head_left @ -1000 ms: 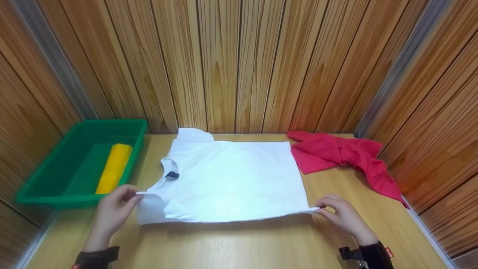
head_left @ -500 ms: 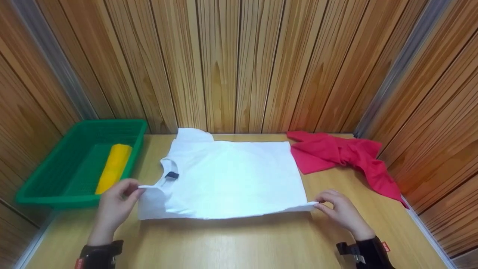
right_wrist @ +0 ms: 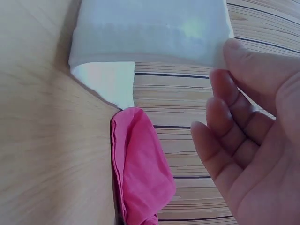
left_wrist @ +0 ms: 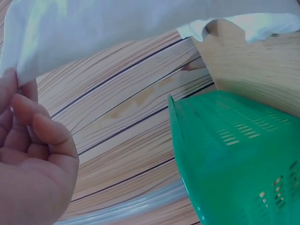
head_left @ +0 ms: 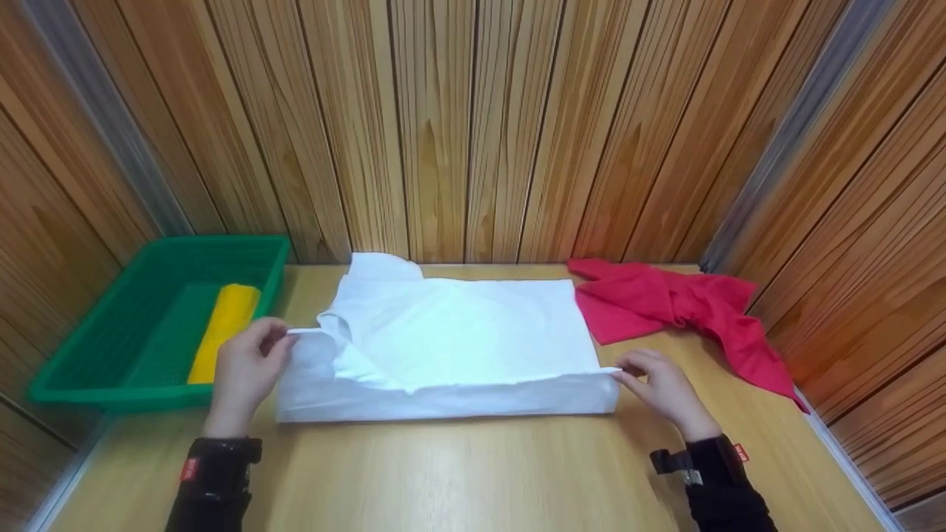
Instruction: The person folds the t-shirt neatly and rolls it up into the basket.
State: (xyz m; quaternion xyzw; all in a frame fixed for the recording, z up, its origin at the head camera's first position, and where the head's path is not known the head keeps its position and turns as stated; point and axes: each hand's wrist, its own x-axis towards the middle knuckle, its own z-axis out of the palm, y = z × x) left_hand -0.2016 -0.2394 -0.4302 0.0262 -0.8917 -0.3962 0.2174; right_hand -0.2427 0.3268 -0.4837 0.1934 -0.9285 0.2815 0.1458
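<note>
A green basket (head_left: pixel 126 397) crowds the left hand (head_left: pixel 247 369); front tabletop (head_left: pixel 443 476) lies free.

Bare hands (head_left: pixel 247 377) meet black wrist straps (head_left: pixel 235 459), black sleeves (head_left: pixel 728 506) and small red tags (head_left: pixel 190 469)

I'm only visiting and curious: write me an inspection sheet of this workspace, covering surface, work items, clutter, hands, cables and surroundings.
Surface: table with a pale wood grain.
Job's things: white shirt, its near edge raised.
Clutter: red cloth, crumpled, right of the shirt; green basket at left, with a yellow bundle inside.
Grippers: bare hands; left hand pinches the shirt on the collar side, right hand on the hem side.
Cables: nothing seen.
Surroundings: wood-patterned walls behind and at both sides.
</note>
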